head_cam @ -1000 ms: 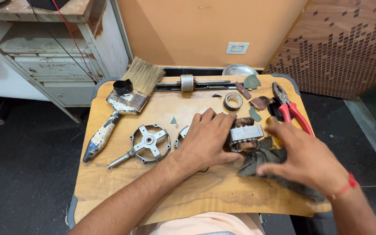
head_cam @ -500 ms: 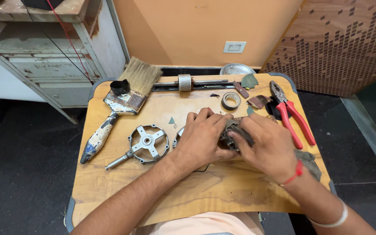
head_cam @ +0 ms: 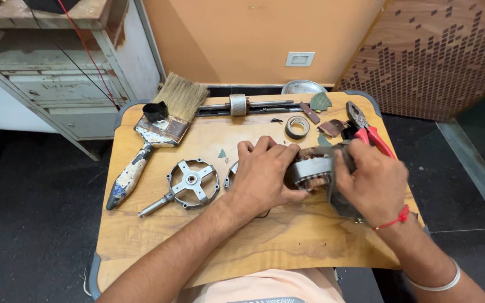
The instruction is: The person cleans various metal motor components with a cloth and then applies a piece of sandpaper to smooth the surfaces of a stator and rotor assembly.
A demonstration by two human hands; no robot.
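A round motor stator (head_cam: pixel 309 171) with copper windings is held just above the wooden board (head_cam: pixel 209 247). My left hand (head_cam: pixel 265 175) grips its left side, fingers curled over the top. My right hand (head_cam: pixel 370 180) presses a dark grey cloth (head_cam: pixel 341 202) against the stator's right side. Another round metal part (head_cam: pixel 231 175) peeks out from under my left hand, mostly hidden.
A worn paintbrush (head_cam: pixel 154 132) lies at the left, a metal end cover with a shaft (head_cam: pixel 189 182) beside it. Red-handled pliers (head_cam: pixel 369 130), a tape roll (head_cam: pixel 297 127), a long rod (head_cam: pixel 248 105), a small steel bowl (head_cam: pixel 302 86) and green scraps sit at the back.
My right hand came in from the lower right with the cloth and now presses it on the stator. The stator has been lifted and turned between both hands.
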